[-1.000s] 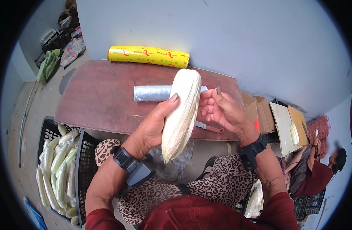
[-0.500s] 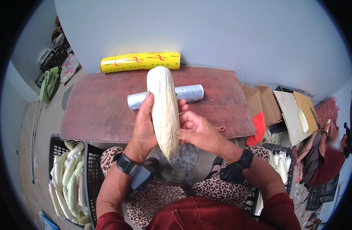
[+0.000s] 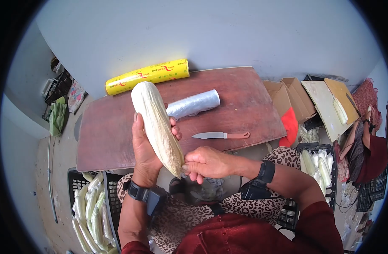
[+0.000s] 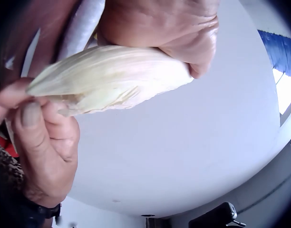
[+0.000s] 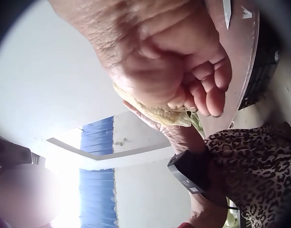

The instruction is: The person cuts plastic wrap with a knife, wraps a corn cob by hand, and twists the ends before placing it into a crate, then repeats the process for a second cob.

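A pale ear of corn in its husk [image 3: 156, 122] is tilted over the table's front edge, blunt end up and to the left. My left hand [image 3: 144, 152] grips it round the middle, thumb on the near side and fingertips showing on the other. At the narrow lower end, my right hand [image 3: 208, 163] pinches the husk tip between thumb and fingers. The left wrist view shows that husk tip [image 4: 43, 85] between the right thumb [image 4: 31, 116] and fingers. In the right wrist view, kernels [image 5: 167, 116] show through an opening in the husk, below the right palm.
On the reddish table [image 3: 105, 142] lie a knife [image 3: 221, 135], a roll of clear film [image 3: 196, 103] and a yellow printed tube [image 3: 149, 76]. Wrapped ears [image 3: 92, 211] fill a left crate; another crate [image 3: 333, 178] stands right. Beyond are a cardboard box [image 3: 293, 99] and another person [image 3: 367, 148].
My right hand has moved from beside the ear down to its narrow tip and now pinches it. The ear has tilted, its blunt end leaning left. The knife has come into full view.
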Action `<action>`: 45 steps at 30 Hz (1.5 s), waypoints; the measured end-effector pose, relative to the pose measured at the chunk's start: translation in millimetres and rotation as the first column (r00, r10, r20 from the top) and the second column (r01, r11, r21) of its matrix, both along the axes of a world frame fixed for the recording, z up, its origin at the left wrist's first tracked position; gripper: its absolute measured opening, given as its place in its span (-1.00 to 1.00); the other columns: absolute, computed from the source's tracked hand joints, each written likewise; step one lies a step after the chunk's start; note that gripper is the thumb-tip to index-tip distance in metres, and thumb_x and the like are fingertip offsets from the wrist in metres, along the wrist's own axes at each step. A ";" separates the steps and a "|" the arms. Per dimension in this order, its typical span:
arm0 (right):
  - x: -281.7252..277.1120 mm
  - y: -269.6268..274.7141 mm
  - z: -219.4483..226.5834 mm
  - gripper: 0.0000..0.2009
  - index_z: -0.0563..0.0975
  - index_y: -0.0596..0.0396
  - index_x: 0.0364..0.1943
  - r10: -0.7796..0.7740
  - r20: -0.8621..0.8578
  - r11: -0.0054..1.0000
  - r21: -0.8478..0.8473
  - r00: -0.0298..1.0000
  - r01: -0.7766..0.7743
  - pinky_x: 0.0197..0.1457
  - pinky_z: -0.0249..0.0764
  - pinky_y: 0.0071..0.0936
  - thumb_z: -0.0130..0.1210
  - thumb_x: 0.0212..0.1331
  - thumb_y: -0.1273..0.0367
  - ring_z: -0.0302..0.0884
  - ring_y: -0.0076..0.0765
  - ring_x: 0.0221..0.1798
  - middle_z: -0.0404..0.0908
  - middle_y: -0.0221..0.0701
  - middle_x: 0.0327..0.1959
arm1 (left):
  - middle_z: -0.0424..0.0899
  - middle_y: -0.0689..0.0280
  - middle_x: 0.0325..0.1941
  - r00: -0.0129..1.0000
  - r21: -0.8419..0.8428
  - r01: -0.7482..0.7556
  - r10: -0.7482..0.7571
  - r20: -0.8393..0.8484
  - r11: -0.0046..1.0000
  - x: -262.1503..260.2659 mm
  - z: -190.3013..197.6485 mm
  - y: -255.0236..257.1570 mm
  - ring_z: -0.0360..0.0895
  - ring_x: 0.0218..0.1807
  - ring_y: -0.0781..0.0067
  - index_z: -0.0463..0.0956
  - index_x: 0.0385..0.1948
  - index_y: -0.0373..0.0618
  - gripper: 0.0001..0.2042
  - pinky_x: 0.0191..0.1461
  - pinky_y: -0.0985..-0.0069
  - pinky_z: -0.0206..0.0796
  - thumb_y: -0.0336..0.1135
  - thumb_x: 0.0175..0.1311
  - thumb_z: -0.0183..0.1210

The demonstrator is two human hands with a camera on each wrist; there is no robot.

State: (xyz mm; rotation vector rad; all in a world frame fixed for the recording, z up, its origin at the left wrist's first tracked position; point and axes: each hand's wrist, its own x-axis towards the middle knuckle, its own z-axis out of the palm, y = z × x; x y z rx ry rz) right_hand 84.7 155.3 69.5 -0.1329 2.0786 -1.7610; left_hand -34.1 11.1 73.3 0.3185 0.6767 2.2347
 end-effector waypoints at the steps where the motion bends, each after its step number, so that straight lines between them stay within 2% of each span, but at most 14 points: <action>1: -2.2 3.4 -1.2 -0.75 0.51 0.26 -0.29 0.106 -0.010 0.991 0.088 0.994 -0.105 -0.37 0.51 -0.46 -0.04 0.40 0.31 0.60 -0.51 -0.48 0.61 -0.36 -0.50 | 0.52 0.16 -0.28 0.998 -0.035 -0.061 0.061 -0.027 0.998 0.9 4.6 0.4 0.45 -0.34 0.37 0.29 0.21 -0.21 -0.32 -0.25 0.44 0.35 0.27 0.36 -0.09; 2: -4.7 6.8 -2.6 -0.76 0.51 0.26 -0.25 0.213 -0.009 0.962 0.177 0.977 -0.208 -0.32 0.53 -0.43 -0.04 0.39 0.32 0.61 -0.50 -0.44 0.61 -0.36 -0.49 | 0.52 0.16 -0.28 0.994 -0.074 -0.098 0.094 -0.055 0.992 -0.2 4.7 0.6 0.45 -0.34 0.37 0.31 0.20 -0.21 -0.34 -0.24 0.44 0.35 0.25 0.37 -0.09; 5: -14.1 22.1 -2.9 -0.78 0.51 0.27 -0.19 0.013 -0.219 0.945 0.320 0.976 0.059 -0.24 0.51 -0.41 -0.02 0.35 0.35 0.61 -0.47 -0.36 0.62 -0.34 -0.42 | 0.54 0.15 -0.28 0.979 -0.166 -0.187 0.170 -0.110 0.968 -4.3 -1.7 -4.1 0.48 -0.33 0.34 0.36 0.14 -0.20 -0.41 -0.23 0.41 0.39 0.19 0.40 -0.09; 8: -32.0 50.6 -2.3 -0.78 0.50 0.26 -0.12 -0.269 -0.247 0.941 0.138 0.931 0.309 -0.24 0.50 -0.48 -0.03 0.37 0.34 0.59 -0.50 -0.29 0.62 -0.35 -0.28 | 0.56 0.14 -0.26 0.978 -0.293 -0.191 0.154 -0.143 0.937 -0.4 -2.6 -7.6 0.52 -0.29 0.31 0.37 0.12 -0.20 -0.43 -0.21 0.37 0.43 0.17 0.41 -0.09; 13: -47.2 88.1 13.9 -0.75 0.48 0.19 -0.04 -0.528 -0.232 0.808 0.158 0.817 0.567 -0.20 0.46 -0.60 0.01 0.39 0.29 0.55 -0.55 -0.19 0.56 -0.39 -0.18 | 0.59 0.18 -0.20 0.928 -0.382 -0.257 0.116 -0.355 0.888 -2.1 -4.3 -20.4 0.55 -0.23 0.37 0.40 0.08 -0.19 -0.49 -0.17 0.43 0.45 0.09 0.38 0.03; 16: -47.4 84.0 5.3 -0.60 0.41 0.14 0.13 -0.532 0.035 0.836 -0.139 0.846 0.531 -0.08 0.46 -0.54 0.07 0.38 0.15 0.52 -0.50 -0.05 0.52 -0.35 -0.03 | 0.59 0.27 -0.17 0.857 -0.425 -0.359 0.113 -0.503 0.831 1.8 6.3 -19.5 0.52 -0.20 0.48 0.43 0.08 -0.23 -0.56 -0.14 0.50 0.43 -0.07 0.33 0.15; 19: -40.6 66.6 3.4 -0.39 0.29 0.11 0.27 -0.331 0.195 0.774 -0.504 0.923 0.383 0.01 0.44 -0.43 0.15 0.29 0.03 0.46 -0.44 0.09 0.44 -0.32 0.11 | 0.58 0.30 -0.06 0.789 -0.550 -0.389 -0.042 -0.614 0.739 0.1 8.4 -19.8 0.48 -0.11 0.57 0.45 0.14 -0.20 -0.49 -0.06 0.55 0.39 -0.19 0.18 0.34; 24: -34.3 35.0 -3.7 -0.25 0.29 0.08 0.27 -0.311 0.119 0.734 -0.600 0.943 0.318 0.05 0.47 -0.32 0.33 0.09 -0.01 0.45 -0.35 0.11 0.46 -0.34 0.11 | 0.55 0.00 0.04 0.293 -0.467 -0.647 -0.370 -0.882 0.602 12.4 -2.9 -13.1 0.49 0.09 0.07 0.44 0.12 -0.22 -0.32 0.15 0.26 0.35 -0.05 -0.02 0.45; 26: -36.6 33.3 -10.8 -0.26 0.30 0.09 0.25 -0.317 0.110 0.749 -0.580 0.942 0.319 0.01 0.51 -0.36 0.35 0.08 0.01 0.49 -0.37 0.06 0.49 -0.36 0.08 | 0.56 0.00 0.02 0.260 -0.395 -0.694 -0.303 -0.917 0.602 18.0 -13.8 -9.0 0.50 0.05 0.06 0.46 0.08 -0.20 -0.32 0.13 0.26 0.35 0.00 -0.06 0.46; 29: -39.7 36.5 -14.2 -0.39 0.40 0.13 0.14 -0.353 0.034 0.797 -0.513 0.935 0.319 -0.04 0.57 -0.38 0.30 0.15 0.03 0.55 -0.41 0.02 0.56 -0.35 -0.02 | 0.57 -0.02 0.00 0.410 -0.456 -0.584 -0.241 -0.880 0.671 21.1 -14.4 -5.8 0.53 0.03 0.07 0.44 0.08 -0.26 -0.29 0.12 0.29 0.36 0.01 -0.07 0.46; 33: -37.5 54.2 0.8 -0.44 0.44 0.16 0.09 -0.417 0.002 0.835 -0.393 0.909 0.384 0.02 0.58 -0.37 0.23 0.20 0.01 0.57 -0.42 0.04 0.57 -0.33 -0.05 | 0.59 0.06 -0.05 0.534 -0.646 -0.345 -0.424 -0.732 0.681 7.1 -26.2 -8.8 0.54 0.02 0.24 0.40 0.07 -0.36 -0.29 0.10 0.36 0.37 -0.03 -0.04 0.45; 38: -34.8 66.5 13.5 -0.46 0.34 0.15 0.18 -0.423 0.032 0.811 -0.432 0.905 0.394 0.18 0.55 -0.26 0.15 0.29 0.08 0.56 -0.32 0.09 0.53 -0.30 0.05 | 0.60 0.20 -0.10 0.681 -0.643 -0.141 -0.397 -0.615 0.753 15.8 -19.7 -6.2 0.53 -0.04 0.44 0.40 0.06 -0.36 -0.37 0.02 0.47 0.40 -0.17 0.01 0.46; 41: -36.6 67.8 8.2 -0.50 0.35 0.15 0.17 -0.450 0.025 0.773 -0.490 0.893 0.403 0.03 0.58 -0.34 0.12 0.33 0.09 0.58 -0.33 0.04 0.54 -0.28 0.01 | 0.61 0.23 -0.18 0.732 -0.669 -0.179 -0.357 -0.580 0.721 13.6 -19.3 -10.4 0.56 -0.22 0.50 0.42 0.04 -0.34 -0.45 -0.17 0.55 0.45 -0.27 0.04 0.43; 45: -43.9 87.2 11.8 -0.57 0.40 0.16 0.06 -0.550 0.056 0.715 -0.483 0.833 0.505 -0.19 0.54 -0.48 0.11 0.34 0.10 0.61 -0.37 -0.09 0.59 -0.27 -0.12 | 0.59 0.30 -0.37 0.846 -0.589 -0.276 -0.100 -0.524 0.759 9.0 2.8 -12.6 0.48 -0.53 0.61 0.43 -0.04 -0.32 -0.56 -0.51 0.60 0.38 -0.32 0.11 0.37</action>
